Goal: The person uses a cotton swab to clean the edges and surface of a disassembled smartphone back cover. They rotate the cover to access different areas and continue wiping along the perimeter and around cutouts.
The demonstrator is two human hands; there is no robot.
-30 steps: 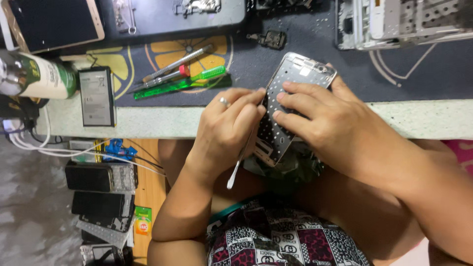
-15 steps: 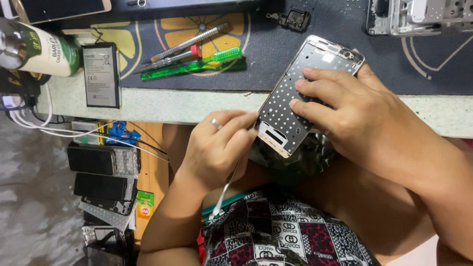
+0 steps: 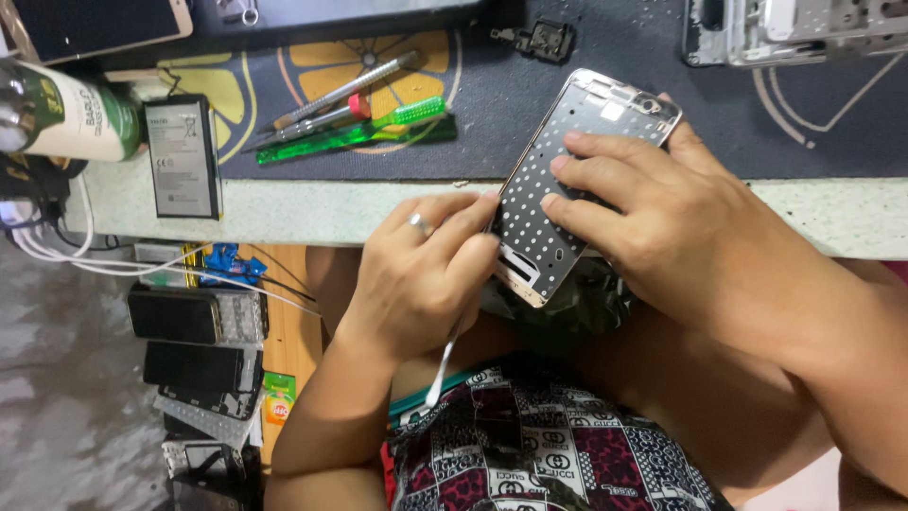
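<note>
The thin, perforated silver metal phone frame (image 3: 567, 189), probably light and easily bent, sits pinned under the right hand's (image 3: 653, 208) spread fingers, while the left hand (image 3: 426, 274), just beside its lower edge, pinches a slim white tool (image 3: 443, 364).

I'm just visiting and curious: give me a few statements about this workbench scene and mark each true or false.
1. The right hand rests its fingers on a perforated metal phone frame. True.
2. The left hand holds a thin white stick tool. True.
3. The left hand wears no ring. False: a ring sits on one finger.
4. The flat black phone battery lies on the dark patterned mat. False: it lies on the pale bench edge beside the mat.
5. The translucent green pry tool is in the right hand. False: it lies on the mat.
</note>
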